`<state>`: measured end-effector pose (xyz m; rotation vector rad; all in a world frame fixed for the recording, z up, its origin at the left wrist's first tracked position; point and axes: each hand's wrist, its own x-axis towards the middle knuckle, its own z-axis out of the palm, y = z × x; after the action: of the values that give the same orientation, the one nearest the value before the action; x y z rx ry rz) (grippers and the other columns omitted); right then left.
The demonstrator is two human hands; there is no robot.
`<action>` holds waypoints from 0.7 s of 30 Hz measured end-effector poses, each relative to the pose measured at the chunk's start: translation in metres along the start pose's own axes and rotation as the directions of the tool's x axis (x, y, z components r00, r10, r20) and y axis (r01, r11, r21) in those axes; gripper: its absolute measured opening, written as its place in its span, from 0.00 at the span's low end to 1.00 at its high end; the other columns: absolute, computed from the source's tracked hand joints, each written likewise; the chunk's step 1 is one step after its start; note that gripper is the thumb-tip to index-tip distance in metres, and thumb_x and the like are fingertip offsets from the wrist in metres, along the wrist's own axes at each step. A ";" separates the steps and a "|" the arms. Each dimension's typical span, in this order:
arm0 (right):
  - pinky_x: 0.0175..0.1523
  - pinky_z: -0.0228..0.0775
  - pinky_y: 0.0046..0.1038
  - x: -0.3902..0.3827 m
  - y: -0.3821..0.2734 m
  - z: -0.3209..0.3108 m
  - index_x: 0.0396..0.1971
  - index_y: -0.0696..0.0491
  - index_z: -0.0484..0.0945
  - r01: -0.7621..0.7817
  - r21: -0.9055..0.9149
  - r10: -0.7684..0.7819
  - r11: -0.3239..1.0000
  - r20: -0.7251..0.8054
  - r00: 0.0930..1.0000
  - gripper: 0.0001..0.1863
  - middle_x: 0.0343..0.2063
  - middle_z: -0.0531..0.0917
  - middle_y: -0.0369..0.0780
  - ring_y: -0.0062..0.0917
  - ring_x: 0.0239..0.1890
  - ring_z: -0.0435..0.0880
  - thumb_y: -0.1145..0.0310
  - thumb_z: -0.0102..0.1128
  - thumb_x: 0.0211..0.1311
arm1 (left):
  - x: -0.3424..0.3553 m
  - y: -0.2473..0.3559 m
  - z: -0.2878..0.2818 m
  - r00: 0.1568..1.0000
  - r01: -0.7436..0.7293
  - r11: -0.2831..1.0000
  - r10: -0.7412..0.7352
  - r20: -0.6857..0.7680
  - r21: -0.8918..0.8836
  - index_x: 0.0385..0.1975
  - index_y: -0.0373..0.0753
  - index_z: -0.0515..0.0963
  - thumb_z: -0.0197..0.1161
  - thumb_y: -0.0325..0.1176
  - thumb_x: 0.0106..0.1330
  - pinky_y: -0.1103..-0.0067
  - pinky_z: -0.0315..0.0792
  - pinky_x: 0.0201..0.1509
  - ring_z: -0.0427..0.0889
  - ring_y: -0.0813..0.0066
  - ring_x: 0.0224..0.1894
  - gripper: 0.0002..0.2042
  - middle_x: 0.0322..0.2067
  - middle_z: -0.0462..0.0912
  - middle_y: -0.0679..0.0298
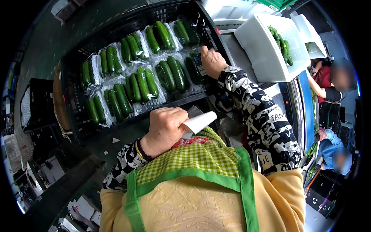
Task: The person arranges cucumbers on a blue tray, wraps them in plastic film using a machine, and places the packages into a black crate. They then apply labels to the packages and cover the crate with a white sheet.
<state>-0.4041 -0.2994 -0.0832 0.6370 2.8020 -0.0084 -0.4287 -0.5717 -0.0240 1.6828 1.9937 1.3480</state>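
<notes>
Fingers of left hand grip white sheet (fingertips hidden).

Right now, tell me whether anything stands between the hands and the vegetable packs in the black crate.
Nothing visible blocks the right hand, which is right at the end pack. Between the left hand, which holds a curled white sheet, and the nearer packs lies the crate's near rim.
</notes>
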 end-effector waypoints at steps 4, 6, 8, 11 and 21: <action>0.47 0.80 0.34 -0.010 -0.012 -0.018 0.55 0.57 0.65 -0.083 -0.157 0.105 0.984 0.138 0.985 0.17 0.48 0.76 0.54 0.39 0.49 0.85 0.71 0.49 0.69 | -0.002 -0.007 -0.005 0.988 0.083 0.984 -0.101 -0.113 -0.155 0.19 0.33 0.71 0.69 0.23 0.52 0.74 0.70 0.25 0.77 0.63 0.21 0.10 0.21 0.74 0.58; 0.45 0.80 0.34 -0.029 -0.021 -0.042 0.58 0.58 0.63 -0.013 -0.345 -0.004 0.938 -0.048 0.999 0.21 0.51 0.74 0.53 0.39 0.44 0.85 0.71 0.50 0.68 | 0.004 -0.005 -0.011 0.960 0.125 0.944 -0.193 -0.202 -0.305 0.22 0.30 0.75 0.67 0.25 0.60 0.77 0.71 0.29 0.79 0.70 0.26 0.09 0.28 0.77 0.59; 0.43 0.80 0.33 -0.048 -0.021 -0.065 0.60 0.59 0.65 0.027 -0.014 -0.030 1.000 -0.316 0.948 0.23 0.49 0.76 0.51 0.38 0.40 0.85 0.67 0.54 0.69 | 0.009 -0.011 -0.010 0.942 0.137 0.917 -0.238 -0.237 -0.376 0.29 0.27 0.79 0.64 0.30 0.68 0.79 0.71 0.32 0.78 0.74 0.31 0.11 0.32 0.78 0.61; 0.41 0.77 0.29 -0.088 -0.031 -0.093 0.48 0.61 0.75 0.272 0.901 -0.155 0.338 -0.232 0.960 0.20 0.41 0.83 0.46 0.28 0.38 0.83 0.60 0.61 0.68 | 0.013 -0.019 -0.013 0.903 0.161 0.890 -0.308 -0.301 -0.427 0.33 0.27 0.80 0.60 0.34 0.72 0.79 0.70 0.33 0.78 0.73 0.31 0.13 0.32 0.79 0.59; 0.36 0.77 0.19 -0.151 -0.073 -0.072 0.35 0.61 0.76 0.052 0.990 -0.110 -0.131 -0.066 0.992 0.10 0.30 0.85 0.39 0.15 0.32 0.83 0.69 0.65 0.66 | 0.026 -0.023 -0.016 0.911 -0.156 0.981 0.189 -0.366 0.118 0.50 0.39 0.79 0.73 0.34 0.56 0.67 0.72 0.60 0.82 0.59 0.52 0.22 0.52 0.82 0.55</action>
<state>-0.3229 -0.4249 0.0211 0.6056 2.1063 -2.4104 -0.4632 -0.5556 -0.0219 1.7839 2.1697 1.7889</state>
